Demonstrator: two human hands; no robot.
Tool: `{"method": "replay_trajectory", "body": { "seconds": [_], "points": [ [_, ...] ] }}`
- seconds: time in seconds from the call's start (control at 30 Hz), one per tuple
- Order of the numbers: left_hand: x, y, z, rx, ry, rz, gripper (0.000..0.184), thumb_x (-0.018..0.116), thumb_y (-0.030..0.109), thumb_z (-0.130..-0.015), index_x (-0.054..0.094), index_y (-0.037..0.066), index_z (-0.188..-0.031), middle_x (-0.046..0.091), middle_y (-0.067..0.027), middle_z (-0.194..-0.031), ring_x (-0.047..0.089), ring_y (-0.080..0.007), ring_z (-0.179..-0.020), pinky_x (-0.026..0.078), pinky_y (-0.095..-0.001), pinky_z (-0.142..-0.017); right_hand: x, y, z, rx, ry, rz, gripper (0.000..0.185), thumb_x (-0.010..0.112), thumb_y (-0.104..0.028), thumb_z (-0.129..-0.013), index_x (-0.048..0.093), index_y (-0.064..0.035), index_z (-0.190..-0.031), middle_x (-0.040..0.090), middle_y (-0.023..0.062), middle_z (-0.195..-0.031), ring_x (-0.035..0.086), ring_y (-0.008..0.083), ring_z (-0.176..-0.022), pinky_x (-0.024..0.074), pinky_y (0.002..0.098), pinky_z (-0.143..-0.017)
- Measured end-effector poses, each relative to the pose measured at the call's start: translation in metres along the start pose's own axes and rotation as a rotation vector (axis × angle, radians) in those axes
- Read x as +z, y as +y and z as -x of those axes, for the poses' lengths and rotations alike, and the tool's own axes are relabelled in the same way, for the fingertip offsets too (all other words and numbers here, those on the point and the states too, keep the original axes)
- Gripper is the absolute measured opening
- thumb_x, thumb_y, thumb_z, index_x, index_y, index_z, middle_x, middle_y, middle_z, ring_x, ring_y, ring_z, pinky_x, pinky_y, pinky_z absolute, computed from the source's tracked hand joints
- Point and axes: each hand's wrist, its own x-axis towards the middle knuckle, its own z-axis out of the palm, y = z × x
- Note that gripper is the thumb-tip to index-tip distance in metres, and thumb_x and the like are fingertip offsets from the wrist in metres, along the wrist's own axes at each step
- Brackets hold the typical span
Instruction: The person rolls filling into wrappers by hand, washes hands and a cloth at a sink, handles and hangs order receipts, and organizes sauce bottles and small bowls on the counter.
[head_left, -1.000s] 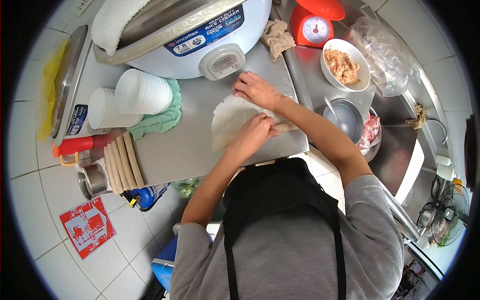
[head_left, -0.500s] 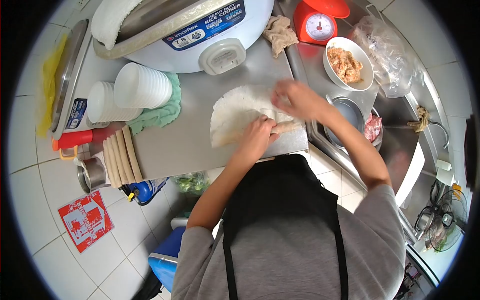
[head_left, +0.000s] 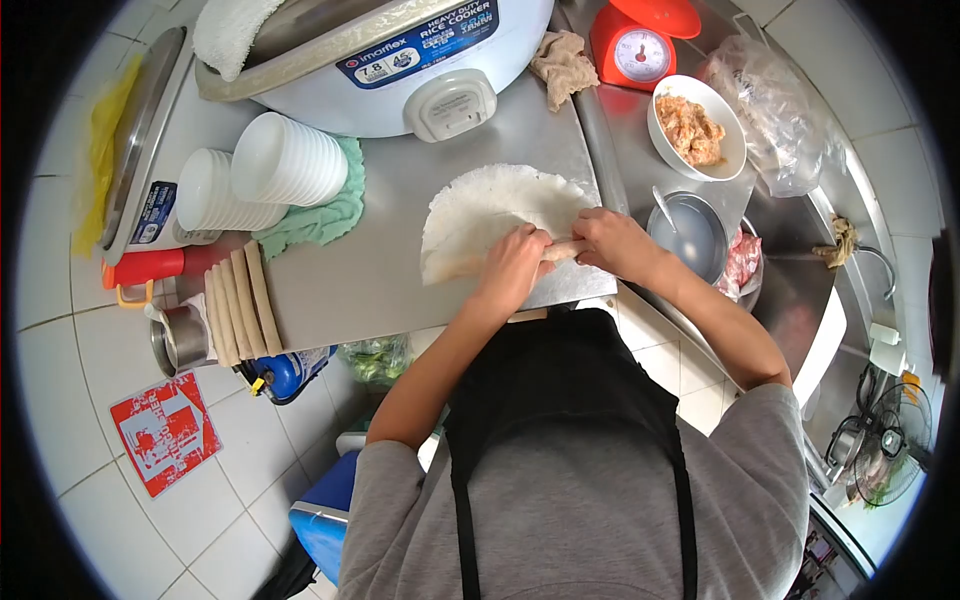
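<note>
A thin, pale round wrapper sheet (head_left: 490, 205) lies on the steel counter in front of me, its near edge folded over into a narrow roll (head_left: 562, 251). My left hand (head_left: 515, 265) is curled over the middle of that roll, fingers closed on it. On the right end, my right hand (head_left: 615, 243) pinches the same roll. A short stretch of it shows between the two hands; the rest is under my fingers. Several long finished rolls (head_left: 243, 300) lie side by side at the counter's left end.
Left of the wrapper are stacked white tubs (head_left: 275, 170) on a green cloth (head_left: 335, 215). A large rice cooker (head_left: 400, 80) stands behind. To the right are a bowl of filling (head_left: 690, 130), a red scale (head_left: 640, 50), and a metal pot (head_left: 690, 235) with a spoon.
My right hand has come down from above the wrapper's right side onto the roll's right end. My left hand stays on the roll and has shifted slightly.
</note>
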Motion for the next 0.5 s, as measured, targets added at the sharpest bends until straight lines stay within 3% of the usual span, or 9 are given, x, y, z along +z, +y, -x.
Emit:
{"method": "replay_trajectory", "body": {
  "seconds": [0.2, 0.5],
  "points": [
    [0.004, -0.003, 0.0, 0.06, 0.082, 0.01, 0.027, 0.075, 0.007, -0.065, 0.062, -0.002, -0.087, 0.06, -0.0154, -0.086, 0.059, -0.0331, -0.083, 0.046, -0.0413, -0.073, 0.002, -0.006, 0.003, -0.034, 0.045, 0.02, 0.021, 0.073, -0.008, -0.065, 0.06, -0.001, -0.08, 0.059, 0.014, -0.087, 0.059, 0.0325, -0.087, 0.0494, 0.0407, -0.075],
    [-0.001, -0.008, 0.006, 0.085, 0.098, 0.086, 0.03, 0.076, 0.009, -0.064, 0.06, -0.002, -0.087, 0.058, -0.0136, -0.086, 0.057, -0.032, -0.086, 0.045, -0.0407, -0.074, 0.023, -0.013, -0.004, -0.119, 0.165, 0.044, 0.019, 0.072, -0.009, -0.066, 0.063, -0.0012, -0.081, 0.058, 0.0106, -0.086, 0.059, 0.0291, -0.089, 0.0503, 0.0391, -0.076]
  ]
}}
